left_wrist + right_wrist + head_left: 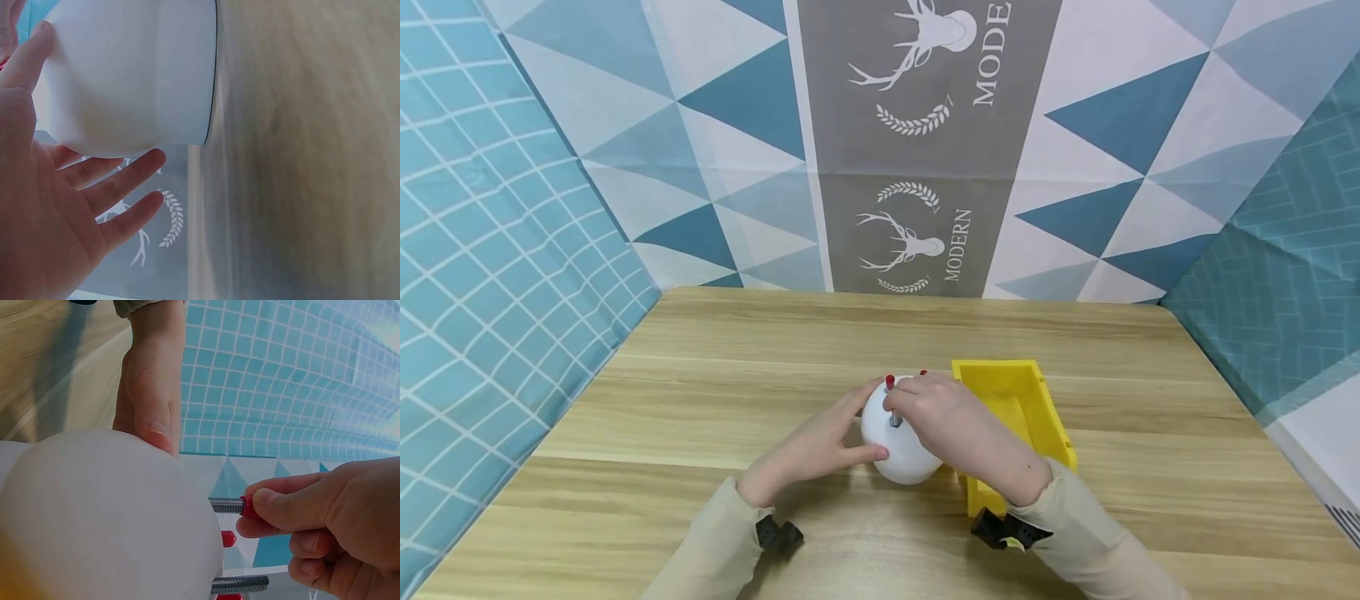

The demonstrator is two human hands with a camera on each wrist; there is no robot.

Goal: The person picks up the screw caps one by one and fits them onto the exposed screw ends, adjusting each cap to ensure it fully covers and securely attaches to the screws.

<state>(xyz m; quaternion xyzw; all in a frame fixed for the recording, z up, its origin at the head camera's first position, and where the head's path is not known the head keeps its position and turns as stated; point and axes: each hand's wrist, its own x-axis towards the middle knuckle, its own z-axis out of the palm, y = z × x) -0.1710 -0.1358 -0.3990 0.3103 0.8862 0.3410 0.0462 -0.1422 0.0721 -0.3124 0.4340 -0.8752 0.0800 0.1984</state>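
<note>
A smooth white dome-shaped object (904,460) stands on the table, with threaded bolts rising from its top. My left hand (820,442) rests against its left side, thumb at the front and the other fingers spread, fairly straight, in the left wrist view. Above the dome, my right hand (943,412) pinches a red cap (249,507) at the end of a threaded bolt (226,504). Another bolt (240,585) is bare. Two more red caps (229,538) show beside the dome in the right wrist view. The dome's far side is hidden.
A yellow plastic bin (1056,429) stands just right of the dome, partly under my right forearm. The wooden table (700,400) reaches back to a patterned wall covering (902,150). Dark wrist devices (778,536) sit on both sleeves.
</note>
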